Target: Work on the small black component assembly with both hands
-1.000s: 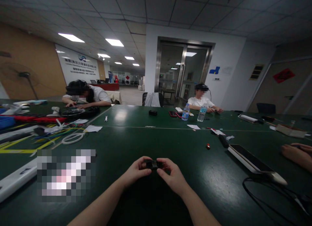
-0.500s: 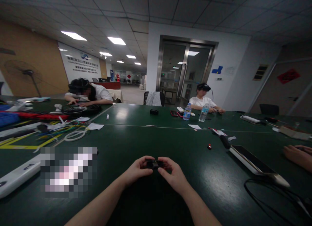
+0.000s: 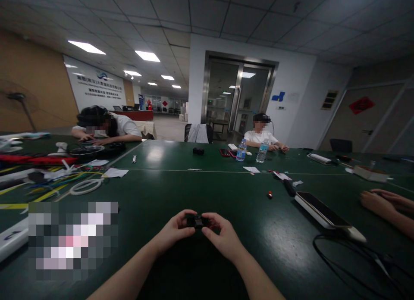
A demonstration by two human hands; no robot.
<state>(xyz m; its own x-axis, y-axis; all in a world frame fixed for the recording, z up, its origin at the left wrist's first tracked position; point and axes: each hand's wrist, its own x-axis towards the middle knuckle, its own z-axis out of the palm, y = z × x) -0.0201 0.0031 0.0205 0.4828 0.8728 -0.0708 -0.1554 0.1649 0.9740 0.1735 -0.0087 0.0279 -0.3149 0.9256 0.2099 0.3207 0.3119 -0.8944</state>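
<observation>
A small black device (image 3: 198, 222), boxy with a raised middle, is held level just above the green table (image 3: 155, 196). My left hand (image 3: 177, 227) grips its left end, fingers behind and thumb at the front. On the other end, my right hand (image 3: 220, 231) pinches it the same way. The fingers cover both ends, and the device is too dark and small for its exact kind to be told. A tiny red object (image 3: 270, 195) lies on the table beyond my right hand.
At right lie a white device with a dark screen (image 3: 323, 210) and a black cable (image 3: 326, 252). Another person's hands (image 3: 381, 203) are at the right edge. Farther off stand two water bottles (image 3: 262, 151) and a black box (image 3: 198, 151). Left are a coiled white cable (image 3: 86, 186) and wires.
The view has turned slightly to the right, so the scene sits farther left. Both hands still hold the black device, with little change in their grip.
</observation>
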